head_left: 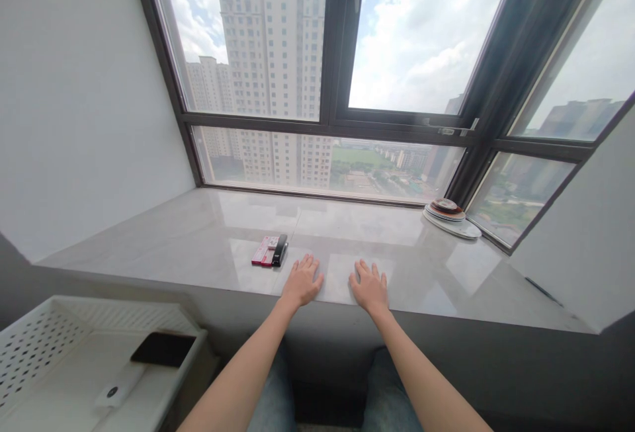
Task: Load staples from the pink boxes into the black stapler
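Note:
My left hand (302, 281) lies flat near the front edge of the pale stone windowsill (327, 220), fingers stretched out and nothing in it. To its right, apart from it, my right hand (369, 286) rests palm down on the same sill with its fingers spread. Just left of my left hand is a black stapler (280, 251), not touched by it. Against the stapler's left side lie small pink and white boxes (264, 251), whose print is too small to read.
A stack of plates (449, 215) stands at the sill's right back corner by the window frame (327, 126). A thin dark stick-like item (544, 291) lies along the right wall. Below left, a white plastic basket (193, 352) holds a dark phone-like slab (163, 349).

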The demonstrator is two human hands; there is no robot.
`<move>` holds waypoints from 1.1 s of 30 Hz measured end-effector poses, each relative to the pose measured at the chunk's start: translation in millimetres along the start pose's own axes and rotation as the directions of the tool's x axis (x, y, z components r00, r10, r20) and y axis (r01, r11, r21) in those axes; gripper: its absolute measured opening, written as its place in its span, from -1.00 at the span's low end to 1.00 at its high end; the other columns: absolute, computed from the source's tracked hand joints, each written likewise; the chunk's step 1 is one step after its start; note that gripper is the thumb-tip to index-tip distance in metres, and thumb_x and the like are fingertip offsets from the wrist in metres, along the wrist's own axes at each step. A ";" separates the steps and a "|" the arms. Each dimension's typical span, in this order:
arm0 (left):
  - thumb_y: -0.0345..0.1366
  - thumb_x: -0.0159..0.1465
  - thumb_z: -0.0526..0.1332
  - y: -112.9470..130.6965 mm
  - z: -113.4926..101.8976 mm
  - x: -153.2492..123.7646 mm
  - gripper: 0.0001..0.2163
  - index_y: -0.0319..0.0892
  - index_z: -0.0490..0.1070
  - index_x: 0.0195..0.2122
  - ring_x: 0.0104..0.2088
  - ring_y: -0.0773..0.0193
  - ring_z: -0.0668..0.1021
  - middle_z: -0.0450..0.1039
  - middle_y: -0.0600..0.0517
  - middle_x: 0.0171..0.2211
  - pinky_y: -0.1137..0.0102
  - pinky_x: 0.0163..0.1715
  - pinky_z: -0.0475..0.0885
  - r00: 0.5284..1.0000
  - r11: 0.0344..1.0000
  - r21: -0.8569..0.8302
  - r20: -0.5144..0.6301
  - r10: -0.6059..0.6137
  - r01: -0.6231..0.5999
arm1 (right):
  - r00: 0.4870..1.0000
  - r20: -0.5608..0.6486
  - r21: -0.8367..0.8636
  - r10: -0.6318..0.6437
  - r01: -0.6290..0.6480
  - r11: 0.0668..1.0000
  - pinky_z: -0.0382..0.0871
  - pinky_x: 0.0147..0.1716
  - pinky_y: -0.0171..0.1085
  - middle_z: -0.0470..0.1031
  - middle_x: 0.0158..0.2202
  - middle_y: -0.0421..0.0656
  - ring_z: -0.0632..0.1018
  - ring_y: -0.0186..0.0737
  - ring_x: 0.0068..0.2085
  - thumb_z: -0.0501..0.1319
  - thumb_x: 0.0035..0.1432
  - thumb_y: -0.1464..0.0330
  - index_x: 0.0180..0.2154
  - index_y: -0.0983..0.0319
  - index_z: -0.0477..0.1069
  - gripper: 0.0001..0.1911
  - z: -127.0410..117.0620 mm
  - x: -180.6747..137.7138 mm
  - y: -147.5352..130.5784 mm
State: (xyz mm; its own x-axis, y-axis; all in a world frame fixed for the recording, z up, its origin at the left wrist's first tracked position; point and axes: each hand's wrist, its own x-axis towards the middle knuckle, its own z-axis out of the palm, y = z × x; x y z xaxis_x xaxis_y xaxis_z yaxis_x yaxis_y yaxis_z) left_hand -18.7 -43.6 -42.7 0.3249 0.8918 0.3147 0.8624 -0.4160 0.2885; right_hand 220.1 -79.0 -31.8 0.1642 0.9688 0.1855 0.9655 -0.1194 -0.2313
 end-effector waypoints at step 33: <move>0.07 0.45 -0.20 -0.2 5.1 1.4 -0.41 0.00 0.00 0.43 0.46 0.12 -0.01 -0.08 0.02 0.47 0.06 0.40 -0.14 0.997 0.992 0.125 0.078 0.005 -0.015 | 0.999 0.037 0.001 -0.002 0.002 1.000 -0.32 0.36 0.14 -0.07 0.48 -0.28 -0.16 0.02 0.47 -0.18 0.40 0.08 0.43 -0.01 0.02 -0.37 8.0 3.3 6.4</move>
State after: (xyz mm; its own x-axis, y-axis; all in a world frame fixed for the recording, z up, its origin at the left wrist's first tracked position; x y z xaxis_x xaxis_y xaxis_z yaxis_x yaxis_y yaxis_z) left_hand -16.5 -41.3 -46.9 0.3587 0.9007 0.2451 0.8991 -0.4040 0.1687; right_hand 225.2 -74.8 -40.3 0.1551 0.9763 0.1508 0.9656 -0.1175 -0.2320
